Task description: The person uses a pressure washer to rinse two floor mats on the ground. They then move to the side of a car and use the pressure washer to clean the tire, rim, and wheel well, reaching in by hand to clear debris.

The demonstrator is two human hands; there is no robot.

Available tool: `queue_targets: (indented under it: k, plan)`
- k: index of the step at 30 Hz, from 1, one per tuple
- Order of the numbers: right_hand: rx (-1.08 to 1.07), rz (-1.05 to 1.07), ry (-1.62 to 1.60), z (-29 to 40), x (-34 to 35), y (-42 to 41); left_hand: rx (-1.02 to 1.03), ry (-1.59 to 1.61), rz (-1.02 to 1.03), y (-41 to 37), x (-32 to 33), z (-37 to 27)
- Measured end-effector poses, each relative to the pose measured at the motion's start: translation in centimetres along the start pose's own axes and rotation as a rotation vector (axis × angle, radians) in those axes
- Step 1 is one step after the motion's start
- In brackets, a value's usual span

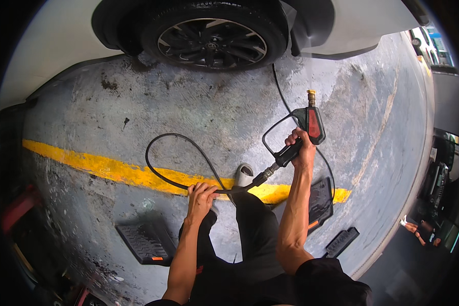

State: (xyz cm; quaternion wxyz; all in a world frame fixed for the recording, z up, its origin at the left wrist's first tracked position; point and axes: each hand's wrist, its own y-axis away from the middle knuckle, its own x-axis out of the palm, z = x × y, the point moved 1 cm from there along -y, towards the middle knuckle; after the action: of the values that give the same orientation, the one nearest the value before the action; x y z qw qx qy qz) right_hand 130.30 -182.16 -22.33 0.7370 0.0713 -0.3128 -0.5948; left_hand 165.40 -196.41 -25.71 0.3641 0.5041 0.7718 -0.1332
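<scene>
My right hand (303,147) grips the handle of a black and red pressure washer gun (313,124). A faint spray leaves its brass nozzle (311,95) towards the lower body of a white car (352,23), just right of the wheel. My left hand (202,197) is closed around the black hose (176,136), which loops out over the floor and joins the gun through a metal coupling (268,173). Ahead of me is the car's tyre with its black and silver alloy wheel (212,46).
Black car floor mats (147,239) (320,202) lie on both sides of my legs, and a smaller black mat (342,241) is farther right. A yellow painted line (99,167) crosses the wet concrete floor (137,95). Another person (422,231) is at the far right.
</scene>
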Motion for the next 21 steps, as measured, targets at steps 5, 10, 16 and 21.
queue_targets:
  k: [5, 10, 16, 21]
  plan:
    - [-0.157, 0.161, -0.079, -3.0, 5.1, -5.8, 0.120, -0.047, -0.103, -4.5, 1.6, 5.8]
    - [-0.429, 0.308, 0.223, -1.0, 11.7, -8.9, 0.338, -0.051, -0.242, -11.5, 4.9, 8.1]
    - [-0.628, 0.169, 0.576, 1.1, 14.1, -8.3, 0.608, 0.023, -0.293, -16.3, 9.6, 8.4]
    - [-0.607, 0.012, 0.692, 2.8, 10.7, -6.8, 0.717, -0.007, -0.293, -14.4, 10.2, 7.5]
